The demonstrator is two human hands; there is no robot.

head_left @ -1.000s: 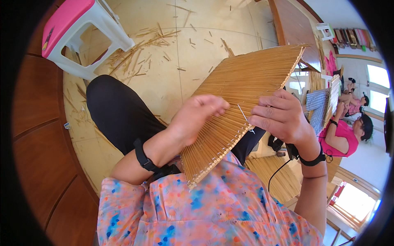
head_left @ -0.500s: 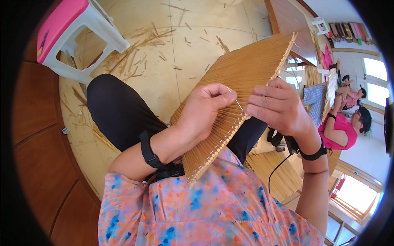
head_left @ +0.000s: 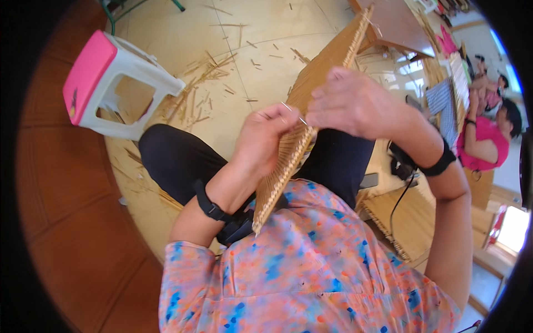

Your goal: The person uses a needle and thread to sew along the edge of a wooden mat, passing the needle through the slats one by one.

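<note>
A stiff panel of thin tan stalks laid side by side (head_left: 319,69) stands tilted between my knees, its stitched edge running up from my lap. My left hand (head_left: 261,136) is closed in front of its left face, pinching a thin pale needle (head_left: 293,112) between thumb and forefinger. My right hand (head_left: 355,105) is at the panel's edge, fingers curled together close to the needle's lower end. Motion blurs this hand, and what its fingers hold is hidden. A loose thread end (head_left: 375,25) hangs at the panel's far corner.
A white stool with a pink seat (head_left: 91,75) stands at the left, a small dark tool on it. Stalk scraps (head_left: 205,83) litter the tiled floor. Another stalk panel (head_left: 405,216) lies at my right, near a black cable. A person in pink (head_left: 488,139) sits at far right.
The panel has turned more edge-on to me. Both hands, with the needle, have shifted left and up in the picture; the right hand has become blurred. The whole view has shifted slightly too.
</note>
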